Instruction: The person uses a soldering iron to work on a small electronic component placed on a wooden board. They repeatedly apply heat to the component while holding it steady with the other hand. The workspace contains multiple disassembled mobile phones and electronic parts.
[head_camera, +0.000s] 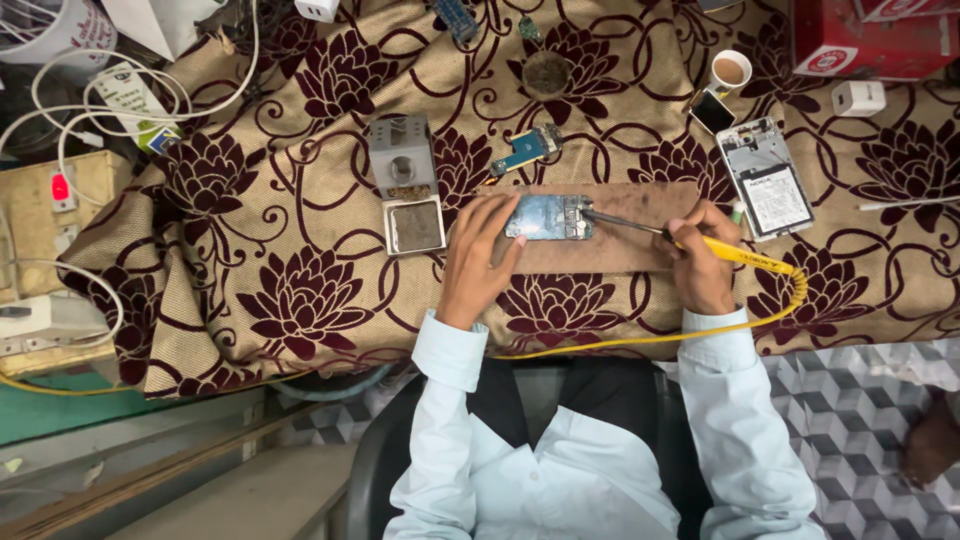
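Yellow-handled soldering iron, pinched pen-style in the right hand, touches a circuit board steadied by the left hand's spread fingers.

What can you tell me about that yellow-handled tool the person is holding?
The soldering iron has a yellow handle, a dark metal shaft and a yellow cord trailing off toward the table edge. The right hand grips it like a pen, lying nearly flat, tip resting at the right edge of the blue circuit board, which the left hand steadies.
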